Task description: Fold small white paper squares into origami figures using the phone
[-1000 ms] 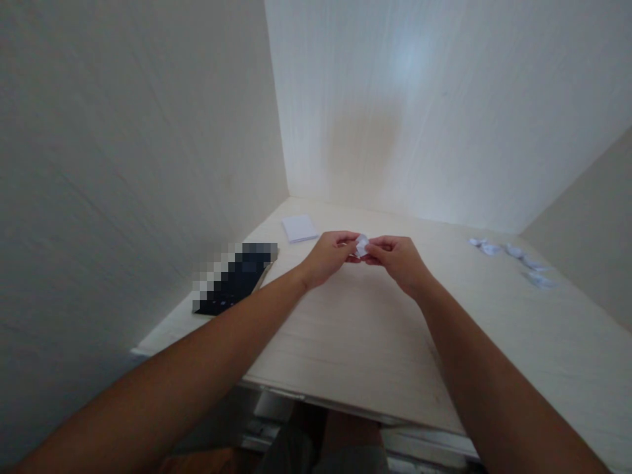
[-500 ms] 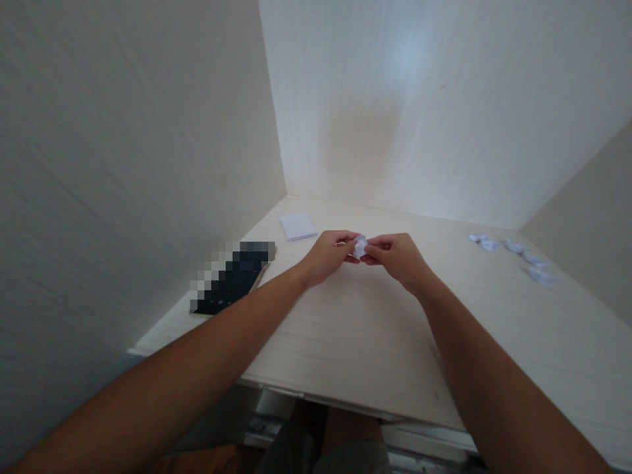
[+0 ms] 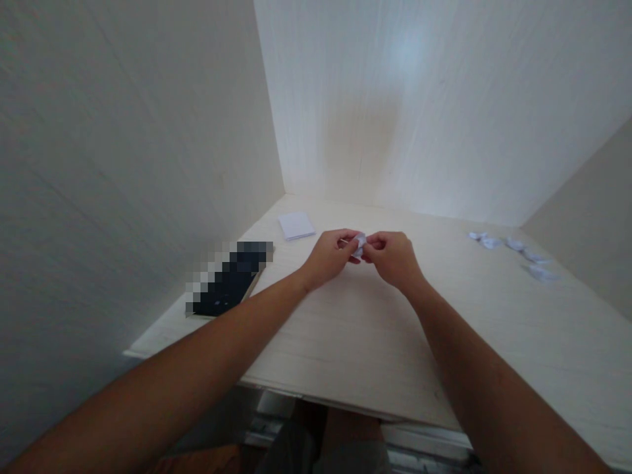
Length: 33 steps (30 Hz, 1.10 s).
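Note:
Between my two hands, above the middle of the pale tabletop (image 3: 340, 336), is a small piece of folded white paper (image 3: 360, 244). My left hand (image 3: 337, 253) pinches its left side between thumb and fingers. From the right, my right hand (image 3: 390, 255) closes its thumb and fingertips on the other side. Fingers cover much of the paper, so its exact folded shape cannot be made out.
A stack of white paper squares (image 3: 296, 226) lies at the back left. Nearer me on the left is a dark, partly pixelated flat device (image 3: 230, 283). Several small folded white papers (image 3: 515, 244) are scattered at the right. Walls enclose the back and both sides.
My right hand has shifted slightly left, closer to my left hand, and its fingers cover more of the paper. The paper appears turned a little. Both hands keep hold of it.

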Tool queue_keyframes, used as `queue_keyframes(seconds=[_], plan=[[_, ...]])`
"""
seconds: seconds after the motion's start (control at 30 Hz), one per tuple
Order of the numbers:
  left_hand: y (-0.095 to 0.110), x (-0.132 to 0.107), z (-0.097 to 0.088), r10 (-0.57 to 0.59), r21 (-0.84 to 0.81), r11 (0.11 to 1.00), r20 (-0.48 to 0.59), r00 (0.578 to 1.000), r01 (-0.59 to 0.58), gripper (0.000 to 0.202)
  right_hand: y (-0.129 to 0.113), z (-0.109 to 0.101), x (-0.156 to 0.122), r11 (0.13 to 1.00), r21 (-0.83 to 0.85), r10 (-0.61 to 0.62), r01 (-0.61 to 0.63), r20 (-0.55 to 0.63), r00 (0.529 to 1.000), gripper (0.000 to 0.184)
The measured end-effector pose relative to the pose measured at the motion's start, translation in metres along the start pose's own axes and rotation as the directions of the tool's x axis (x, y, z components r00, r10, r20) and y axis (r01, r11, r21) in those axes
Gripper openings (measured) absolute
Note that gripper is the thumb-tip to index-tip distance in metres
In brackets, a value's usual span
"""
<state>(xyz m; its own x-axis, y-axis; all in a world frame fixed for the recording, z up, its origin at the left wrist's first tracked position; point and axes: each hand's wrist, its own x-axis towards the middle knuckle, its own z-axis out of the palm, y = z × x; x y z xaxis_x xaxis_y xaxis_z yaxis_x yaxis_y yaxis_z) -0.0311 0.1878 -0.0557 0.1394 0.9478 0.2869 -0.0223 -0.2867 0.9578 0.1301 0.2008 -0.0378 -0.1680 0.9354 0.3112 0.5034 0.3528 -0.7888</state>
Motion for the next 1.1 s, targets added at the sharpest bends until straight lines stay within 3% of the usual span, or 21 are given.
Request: queue_keyframes(seconds=[0.17, 0.3, 0.5, 0.7, 0.9, 1.0, 1.1], plan=[[0.001, 0.000, 0.000, -0.033, -0.100, 0.995, -0.013, 0.999, 0.031, 0.030, 0.007, 0.005, 0.003, 0.919, 0.381, 0.064, -0.102, 0.111, 0.992, 0.016], [0.002, -0.001, 0.002, -0.030, -0.070, 0.997, -0.028, 0.999, 0.028, 0.029, 0.004, 0.004, 0.002, 0.866, 0.472, 0.117, -0.166, 0.131, 0.984, 0.015], [0.002, -0.001, 0.003, 0.016, 0.058, 0.998, -0.071, 0.997, -0.012, 0.028, 0.007, 0.000, 0.004, 0.943, 0.310, 0.094, -0.124, 0.110, 0.990, 0.013], [0.001, -0.001, 0.005, 0.015, 0.071, 0.997, -0.059, 0.998, -0.010, 0.031, 0.008, -0.002, 0.003, 0.980, 0.178, 0.077, -0.093, 0.093, 0.993, 0.016], [0.001, -0.002, 0.006, 0.046, 0.194, 0.981, -0.105, 0.993, -0.025, 0.026, -0.007, -0.002, -0.004, 0.995, -0.063, 0.074, -0.076, -0.043, 0.996, 0.015], [0.000, -0.002, 0.005, 0.021, 0.138, 0.990, -0.100, 0.995, -0.007, 0.026, -0.009, 0.000, -0.006, 0.992, -0.121, 0.033, -0.042, -0.080, 0.996, 0.015], [0.000, -0.003, 0.003, -0.018, 0.051, 0.998, -0.085, 0.996, 0.022, 0.028, -0.005, 0.001, -0.005, 0.996, -0.072, 0.051, -0.056, -0.071, 0.996, 0.017]])
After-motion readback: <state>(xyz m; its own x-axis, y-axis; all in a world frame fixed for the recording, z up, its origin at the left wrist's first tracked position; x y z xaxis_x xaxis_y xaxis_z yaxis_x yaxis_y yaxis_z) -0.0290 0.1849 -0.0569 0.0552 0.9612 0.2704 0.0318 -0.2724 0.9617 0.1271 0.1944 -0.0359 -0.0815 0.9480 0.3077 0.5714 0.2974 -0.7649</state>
